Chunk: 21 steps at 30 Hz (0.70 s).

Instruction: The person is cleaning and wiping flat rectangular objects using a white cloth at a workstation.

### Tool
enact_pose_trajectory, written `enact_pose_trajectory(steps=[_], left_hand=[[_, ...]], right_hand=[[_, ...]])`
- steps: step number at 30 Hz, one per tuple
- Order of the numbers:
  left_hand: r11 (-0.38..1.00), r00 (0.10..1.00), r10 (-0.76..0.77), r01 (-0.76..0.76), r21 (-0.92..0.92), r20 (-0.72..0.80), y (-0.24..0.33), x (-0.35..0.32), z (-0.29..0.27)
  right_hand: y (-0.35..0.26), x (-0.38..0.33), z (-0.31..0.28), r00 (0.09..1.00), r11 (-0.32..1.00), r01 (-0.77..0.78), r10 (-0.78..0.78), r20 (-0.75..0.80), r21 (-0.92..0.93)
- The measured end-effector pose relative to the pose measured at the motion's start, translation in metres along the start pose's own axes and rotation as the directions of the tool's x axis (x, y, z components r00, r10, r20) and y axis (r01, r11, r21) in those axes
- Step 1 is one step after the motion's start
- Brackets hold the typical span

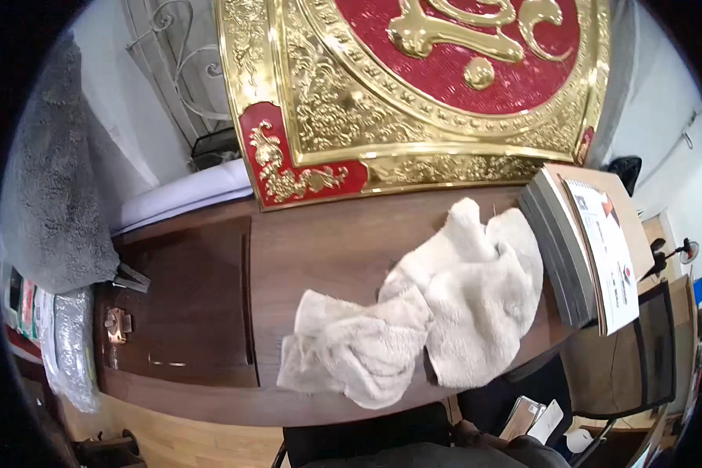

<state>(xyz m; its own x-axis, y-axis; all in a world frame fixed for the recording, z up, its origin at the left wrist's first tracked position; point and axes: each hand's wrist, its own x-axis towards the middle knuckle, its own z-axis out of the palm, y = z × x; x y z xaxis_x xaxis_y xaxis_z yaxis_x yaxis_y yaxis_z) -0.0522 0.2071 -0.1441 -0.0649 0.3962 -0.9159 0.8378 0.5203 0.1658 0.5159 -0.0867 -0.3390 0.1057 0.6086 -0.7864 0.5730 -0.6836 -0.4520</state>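
Note:
Two crumpled cream towels lie on the brown wooden desk. The smaller towel is bunched near the front edge, and its right side touches the larger towel, which spreads toward the stack of books. No hand touches either towel. Below the desk edge, in shadow, a dark brownish shape looks like my right hand; its fingers cannot be made out. My left hand is out of sight. Dark clothing fills the lower edge.
A large gold-and-red embossed panel stands along the desk's back. Thick books with a spiral pad sit at right. Grey fleece hangs left, above plastic-wrapped packages. A dark glossy board bears a small copper-coloured object.

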Motion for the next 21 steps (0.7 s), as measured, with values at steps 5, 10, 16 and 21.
enact_pose_trajectory(steps=[5,10,16,21], left_hand=[[0.991,0.982,-0.118,0.107,-0.08,-0.148,-0.023,0.035,-0.01],[0.93,0.993,0.062,-0.095,-0.354,-0.105,0.015,-0.025,0.0],[0.944,0.988,0.114,-0.14,-0.297,-0.105,0.002,-0.014,-0.006],[0.93,0.959,0.137,-0.211,-0.3,-0.248,0.003,-0.006,-0.005]], right_hand=[[-0.046,-0.021,0.024,0.928,0.504,0.37,-0.164,0.334,-0.781],[-0.081,-0.062,-0.018,0.909,0.91,0.411,-0.403,0.108,-0.063],[-0.11,-0.146,-0.022,0.983,0.333,0.156,-0.142,-0.114,0.93],[-0.053,-0.209,-0.022,0.928,0.463,0.171,0.221,-0.3,0.87]])
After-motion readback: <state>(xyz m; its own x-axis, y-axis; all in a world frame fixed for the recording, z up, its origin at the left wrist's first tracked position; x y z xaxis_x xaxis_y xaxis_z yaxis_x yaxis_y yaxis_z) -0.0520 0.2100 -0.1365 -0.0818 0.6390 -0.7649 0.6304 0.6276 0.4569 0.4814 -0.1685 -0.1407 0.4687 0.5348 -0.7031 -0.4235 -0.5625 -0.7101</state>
